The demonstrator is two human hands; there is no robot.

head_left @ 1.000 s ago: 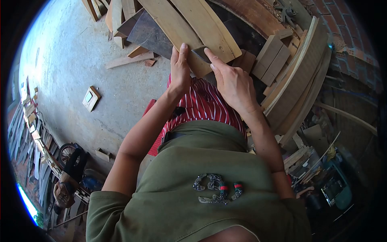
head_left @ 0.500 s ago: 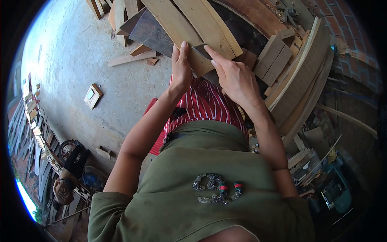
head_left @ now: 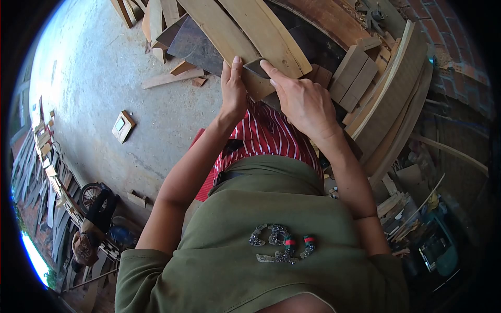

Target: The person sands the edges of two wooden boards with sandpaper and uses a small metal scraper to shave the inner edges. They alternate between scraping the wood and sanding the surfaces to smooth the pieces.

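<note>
A long pale wooden board (head_left: 216,28) extends away from my lap, with a second pale board (head_left: 269,36) beside it and a narrow dark gap between them. My left hand (head_left: 234,86) grips the near left edge of the first board, thumb on top. Near that end, my right hand (head_left: 305,101) holds a flat dark scraper (head_left: 255,68) against the wood. The right index finger is stretched along the blade, and the palm hides any handle. Both hands are close together over the striped red cloth (head_left: 266,135) on my lap.
A dark flat sheet (head_left: 195,44) lies beneath the boards. Stacked brown blocks (head_left: 355,78) and curved planks (head_left: 391,104) stand on the right. Wood offcuts (head_left: 172,78) and a small wooden piece (head_left: 123,127) lie on the concrete floor. Another person (head_left: 91,235) is at lower left.
The scraper and my right hand have shifted slightly left on the board, and more of the blade shows. My left hand keeps its hold on the edge.
</note>
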